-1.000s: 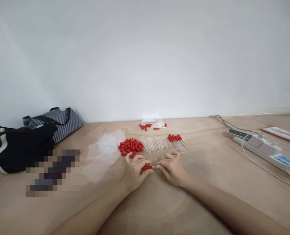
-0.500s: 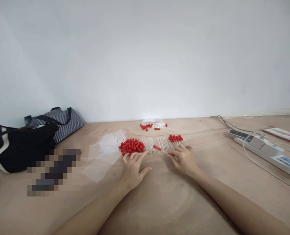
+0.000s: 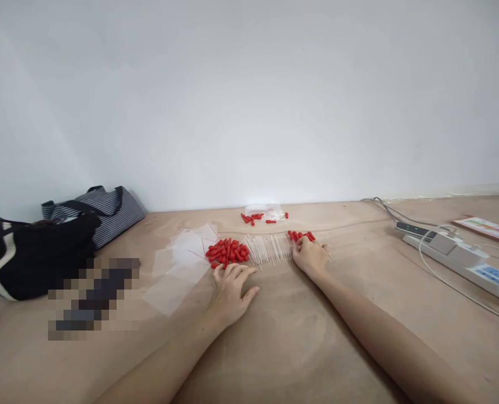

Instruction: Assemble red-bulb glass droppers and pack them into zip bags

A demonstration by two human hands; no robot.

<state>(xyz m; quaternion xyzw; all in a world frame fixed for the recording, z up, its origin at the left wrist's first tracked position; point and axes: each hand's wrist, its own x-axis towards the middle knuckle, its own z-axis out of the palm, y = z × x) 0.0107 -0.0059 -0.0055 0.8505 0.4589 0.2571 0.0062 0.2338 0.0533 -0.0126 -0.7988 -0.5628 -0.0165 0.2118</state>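
My left hand (image 3: 231, 293) lies palm down on the table with its fingers spread, holding nothing. Just beyond its fingertips is a heap of red rubber bulbs (image 3: 227, 251). Right of the heap, thin clear tubes (image 3: 270, 249) lie side by side in a row. My right hand (image 3: 310, 256) is closed at the right end of that row, over several tubes with red bulbs (image 3: 306, 235) on their far ends. Its fingertips are bent in by the red ends, and what they pinch is hidden.
Flat clear plastic bags (image 3: 182, 252) overlap left of the heap. More red bulbs (image 3: 251, 217) and a small clear bag (image 3: 264, 208) lie near the wall. Black and striped bags (image 3: 106, 210) stand left, beside a blurred-out item (image 3: 100, 294). A power strip (image 3: 459, 264) with cables lies right.
My right hand has moved slightly forward and left, its fingers closing near the red ends. The blurred red piece lying over the clear tubes is gone from there. My left hand has barely moved.
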